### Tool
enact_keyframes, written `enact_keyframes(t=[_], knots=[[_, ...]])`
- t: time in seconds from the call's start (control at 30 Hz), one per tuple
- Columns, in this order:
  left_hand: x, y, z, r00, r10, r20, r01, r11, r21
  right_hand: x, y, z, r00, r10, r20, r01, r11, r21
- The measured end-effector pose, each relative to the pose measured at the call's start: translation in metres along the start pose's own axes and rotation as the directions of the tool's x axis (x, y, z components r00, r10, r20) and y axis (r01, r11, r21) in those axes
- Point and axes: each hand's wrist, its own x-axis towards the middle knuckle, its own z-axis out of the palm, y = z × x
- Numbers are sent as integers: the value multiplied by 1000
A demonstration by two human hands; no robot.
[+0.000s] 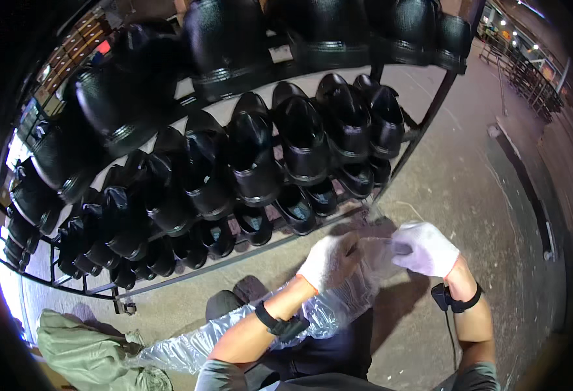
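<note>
Both my hands wear white gloves and grip a long clear plastic bag that trails down to my lower left. My left hand pinches the bag's upper part. My right hand holds its top edge, close to the left hand. Each wrist carries a black strap. Directly in front stands a metal rack with several rows of shiny black shoes, toes tilted down toward me. The hands are just below the rack's lower right corner.
A crumpled green cloth lies on the concrete floor at lower left. More metal racks stand far off at the upper right. A dark strip runs across the floor on the right.
</note>
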Motion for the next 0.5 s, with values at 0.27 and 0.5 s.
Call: enact_keyframes(t=[0.27,0.5], knots=[[44,-37,-5,976,-117,-182,94,987,-128,-170,155,46,343,882,-323,-173,397,901],[198,-13,83,991,-57,-120,82,974,209,-85,135,67,510,833,-216,110,186,976]])
